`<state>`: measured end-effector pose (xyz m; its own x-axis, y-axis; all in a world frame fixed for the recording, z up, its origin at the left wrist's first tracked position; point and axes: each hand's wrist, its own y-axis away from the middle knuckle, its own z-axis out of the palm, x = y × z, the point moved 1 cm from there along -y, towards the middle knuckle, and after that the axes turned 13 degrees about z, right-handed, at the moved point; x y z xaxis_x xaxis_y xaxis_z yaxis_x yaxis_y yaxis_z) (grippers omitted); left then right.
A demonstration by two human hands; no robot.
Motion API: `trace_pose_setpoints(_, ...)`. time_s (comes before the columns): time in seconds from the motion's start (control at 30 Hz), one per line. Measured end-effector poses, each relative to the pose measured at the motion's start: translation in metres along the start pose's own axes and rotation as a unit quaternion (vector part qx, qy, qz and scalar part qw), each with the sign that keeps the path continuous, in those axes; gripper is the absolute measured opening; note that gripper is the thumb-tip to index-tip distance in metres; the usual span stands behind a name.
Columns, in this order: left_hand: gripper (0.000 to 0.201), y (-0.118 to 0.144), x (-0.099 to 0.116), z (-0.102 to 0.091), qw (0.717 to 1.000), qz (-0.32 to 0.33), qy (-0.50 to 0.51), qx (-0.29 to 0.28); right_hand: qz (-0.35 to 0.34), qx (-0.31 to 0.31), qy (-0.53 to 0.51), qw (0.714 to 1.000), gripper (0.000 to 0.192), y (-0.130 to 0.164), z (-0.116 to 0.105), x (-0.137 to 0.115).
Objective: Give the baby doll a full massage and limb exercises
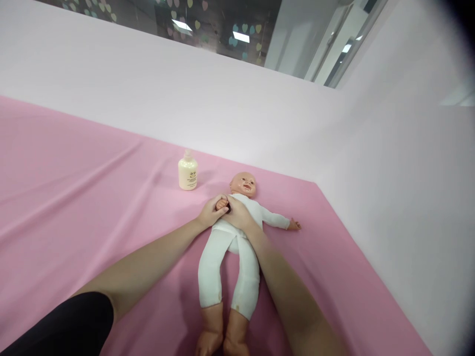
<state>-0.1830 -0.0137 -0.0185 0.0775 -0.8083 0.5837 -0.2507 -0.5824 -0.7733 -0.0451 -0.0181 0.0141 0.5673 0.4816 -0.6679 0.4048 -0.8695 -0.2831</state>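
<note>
A baby doll [237,243] in a white cloth body lies face up on the pink sheet, head away from me and feet near me. My left hand [211,213] is closed around one of its small hands [221,203], on the left side of its chest. Right against it, my right hand [238,213] curls over the same arm; most of its fingers are hidden. The doll's other arm [276,218] stretches out to the right, untouched. Beyond my left hand stands a cream pump bottle [187,173], upright, with dark print on it.
The pink sheet [92,198] covers the surface and has several soft creases. White walls [185,99] rise behind and to the right. A window [222,29] with heart stickers and reflected lights runs above the back wall.
</note>
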Motion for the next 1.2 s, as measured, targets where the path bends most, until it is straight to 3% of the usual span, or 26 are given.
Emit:
trace_pose_setpoints(0.33, 0.025, -0.0039, 0.0078, 0.0053, 0.998, -0.058, -0.037, 0.012, -0.009, 0.016, -0.011, 1.0, 0.015, -0.0012, 0.0033, 0.005)
trace_pose_setpoints(1.2, 0.022, -0.0023, 0.0054, 0.0046, 0.997, -0.056, -0.03, 0.034, -0.013, 0.002, -0.009, 1.0, 0.021, 0.0004, -0.0001, -0.0007)
